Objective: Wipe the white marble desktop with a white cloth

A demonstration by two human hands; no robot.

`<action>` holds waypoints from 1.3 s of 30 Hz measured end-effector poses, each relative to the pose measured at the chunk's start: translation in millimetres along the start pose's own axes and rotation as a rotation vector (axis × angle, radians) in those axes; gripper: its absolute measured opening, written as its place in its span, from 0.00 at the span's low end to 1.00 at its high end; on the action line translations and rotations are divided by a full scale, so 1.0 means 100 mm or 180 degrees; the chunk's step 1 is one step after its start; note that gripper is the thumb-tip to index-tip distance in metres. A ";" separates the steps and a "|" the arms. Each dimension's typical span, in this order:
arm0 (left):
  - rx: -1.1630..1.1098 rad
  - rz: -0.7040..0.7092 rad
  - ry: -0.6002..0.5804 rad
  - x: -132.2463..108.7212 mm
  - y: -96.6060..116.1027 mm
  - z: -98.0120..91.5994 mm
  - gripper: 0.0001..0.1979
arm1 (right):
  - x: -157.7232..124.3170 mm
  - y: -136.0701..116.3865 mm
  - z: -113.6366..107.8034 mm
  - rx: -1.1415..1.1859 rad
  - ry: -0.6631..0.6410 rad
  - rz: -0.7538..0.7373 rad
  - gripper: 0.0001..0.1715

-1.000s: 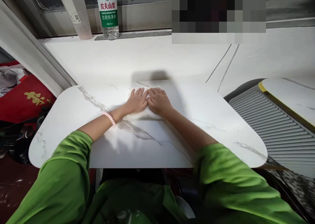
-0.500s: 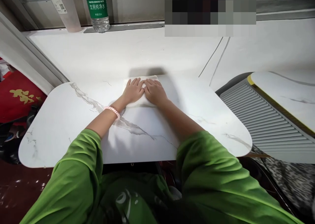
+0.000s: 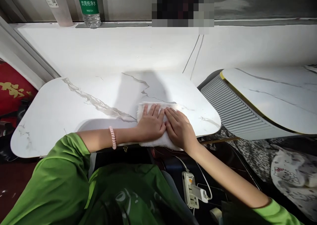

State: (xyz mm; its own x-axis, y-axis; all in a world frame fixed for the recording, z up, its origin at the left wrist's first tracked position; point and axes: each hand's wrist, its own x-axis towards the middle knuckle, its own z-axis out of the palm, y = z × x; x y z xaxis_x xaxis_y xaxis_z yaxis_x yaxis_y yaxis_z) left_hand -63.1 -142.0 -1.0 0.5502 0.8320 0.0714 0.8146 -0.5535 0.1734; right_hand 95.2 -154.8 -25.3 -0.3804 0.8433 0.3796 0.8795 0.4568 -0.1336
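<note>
Table [image 3: 111, 93]: my left hand [image 3: 151, 126], fingers spread, and right hand [image 3: 182, 129], fingers together, press cloth [image 3: 162, 141] flat. Contact has shifted to table's front edge, uncovering its back.

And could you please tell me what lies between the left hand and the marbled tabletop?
In the head view, a fluffy white cloth lies under the left hand, on the marbled tabletop.

White cloth [image 3: 159, 142], white tabletop [image 3: 56, 119] veined grey-brown

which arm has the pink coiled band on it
The left arm: the band circles it between the left hand and green sleeve. The right arm, behind the right hand, wears none.
</note>
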 end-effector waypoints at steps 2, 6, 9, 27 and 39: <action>-0.0013 0.0018 -0.0040 0.03 0.03 0.00 0.29 | 0.02 0.03 0.00 -0.0050 -0.0001 0.0034 0.30; -0.0071 -0.0046 -0.0087 0.33 -0.14 -0.01 0.28 | 0.38 0.20 0.11 -0.0033 -0.0038 0.0085 0.31; -0.0127 -0.0175 -0.0035 0.68 -0.41 -0.03 0.28 | 0.82 0.36 0.23 0.0107 0.0014 0.0086 0.29; 0.0087 -0.0801 0.0555 1.92 -1.45 -0.02 0.25 | 2.41 0.85 0.74 0.0055 -0.0125 0.0126 0.26; -0.0103 -0.0587 -0.0010 1.52 -0.24 0.10 0.29 | 1.16 1.30 0.35 0.0302 -0.0059 -0.0091 0.30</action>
State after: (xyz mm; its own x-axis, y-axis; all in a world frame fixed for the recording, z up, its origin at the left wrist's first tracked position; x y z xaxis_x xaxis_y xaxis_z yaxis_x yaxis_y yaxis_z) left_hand 2.9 -2.7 -3.8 0.3927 0.9191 0.0324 0.8954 -0.3902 0.2147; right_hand 155.9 12.2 -30.5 -0.4109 0.8344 0.3674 0.8375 0.5046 -0.2094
